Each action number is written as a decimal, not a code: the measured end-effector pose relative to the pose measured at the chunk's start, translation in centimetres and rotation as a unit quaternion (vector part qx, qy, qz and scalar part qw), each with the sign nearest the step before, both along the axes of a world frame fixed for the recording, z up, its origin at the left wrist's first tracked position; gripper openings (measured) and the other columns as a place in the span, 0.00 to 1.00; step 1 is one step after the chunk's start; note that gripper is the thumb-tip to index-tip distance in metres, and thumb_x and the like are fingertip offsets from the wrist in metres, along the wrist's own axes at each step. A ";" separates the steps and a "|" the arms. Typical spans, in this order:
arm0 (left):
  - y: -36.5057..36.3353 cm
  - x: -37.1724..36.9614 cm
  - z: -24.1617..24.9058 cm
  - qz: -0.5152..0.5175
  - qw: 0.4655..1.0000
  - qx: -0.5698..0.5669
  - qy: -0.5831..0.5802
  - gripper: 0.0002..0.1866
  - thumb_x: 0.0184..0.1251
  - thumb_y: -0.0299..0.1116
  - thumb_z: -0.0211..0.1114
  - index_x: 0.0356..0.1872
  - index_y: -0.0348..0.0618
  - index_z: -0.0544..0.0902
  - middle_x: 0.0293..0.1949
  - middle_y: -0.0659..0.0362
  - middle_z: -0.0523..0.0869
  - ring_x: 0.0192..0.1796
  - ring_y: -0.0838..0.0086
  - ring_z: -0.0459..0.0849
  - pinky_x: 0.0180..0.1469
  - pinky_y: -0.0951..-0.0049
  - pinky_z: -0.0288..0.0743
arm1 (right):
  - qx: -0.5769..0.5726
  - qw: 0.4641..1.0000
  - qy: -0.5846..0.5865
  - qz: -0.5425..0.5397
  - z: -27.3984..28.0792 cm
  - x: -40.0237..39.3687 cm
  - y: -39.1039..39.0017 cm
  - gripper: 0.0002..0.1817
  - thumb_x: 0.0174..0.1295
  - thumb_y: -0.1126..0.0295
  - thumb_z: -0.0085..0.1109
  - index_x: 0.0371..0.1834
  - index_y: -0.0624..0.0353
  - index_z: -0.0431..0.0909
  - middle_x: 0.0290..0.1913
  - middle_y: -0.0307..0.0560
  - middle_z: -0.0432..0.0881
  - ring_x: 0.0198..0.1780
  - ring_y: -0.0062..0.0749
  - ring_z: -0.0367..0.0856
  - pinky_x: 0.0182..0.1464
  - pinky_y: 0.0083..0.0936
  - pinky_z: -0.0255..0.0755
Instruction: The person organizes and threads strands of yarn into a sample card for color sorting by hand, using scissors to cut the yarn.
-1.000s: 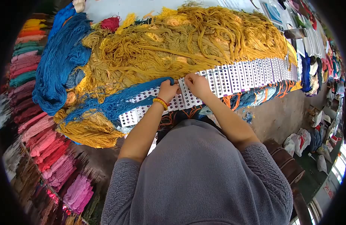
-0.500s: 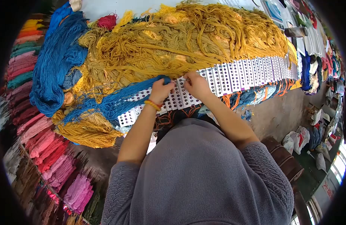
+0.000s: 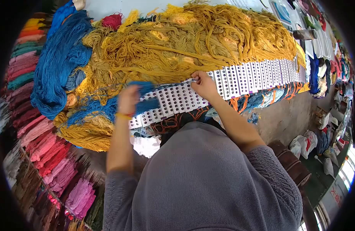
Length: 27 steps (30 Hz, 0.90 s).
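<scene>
Our left hand [image 3: 128, 99] grips blue yarn [image 3: 144, 87], likely keeping it gathered; our right hand [image 3: 205, 87], fingertips pinched, contents unclear, seemingly steadies punched cards [image 3: 175, 101].

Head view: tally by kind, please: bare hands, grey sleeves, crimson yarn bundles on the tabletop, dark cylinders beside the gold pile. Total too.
Bare hands: 2 (left hand, right hand)
Grey sleeves: 2 (left sleeve, right sleeve)
Crimson yarn bundle: 1
Dark cylinder: 1
Total: 6
</scene>
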<state>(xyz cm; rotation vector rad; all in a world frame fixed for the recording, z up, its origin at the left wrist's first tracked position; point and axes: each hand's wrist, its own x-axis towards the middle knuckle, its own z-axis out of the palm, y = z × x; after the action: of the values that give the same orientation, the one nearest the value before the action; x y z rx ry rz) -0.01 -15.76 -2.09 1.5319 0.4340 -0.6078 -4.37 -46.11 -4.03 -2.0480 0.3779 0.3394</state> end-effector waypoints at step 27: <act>-9.9 -4.0 8.4 0.068 0.972 -0.213 0.079 0.20 0.66 0.45 0.49 0.45 0.36 0.75 0.42 0.57 0.79 0.41 0.76 0.78 0.37 0.77 0.74 | 0.359 0.933 -0.015 -0.007 8.3 -0.9 7.0 0.02 0.56 0.76 0.51 0.29 0.62 0.71 0.32 0.42 0.77 0.27 0.21 0.73 0.30 0.20 0.73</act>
<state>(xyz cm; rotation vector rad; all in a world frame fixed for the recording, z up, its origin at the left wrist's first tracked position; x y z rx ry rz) -3.97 -25.68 6.28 1.0412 0.4896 -0.6694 -5.25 -39.11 4.23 -1.3282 0.2023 0.3694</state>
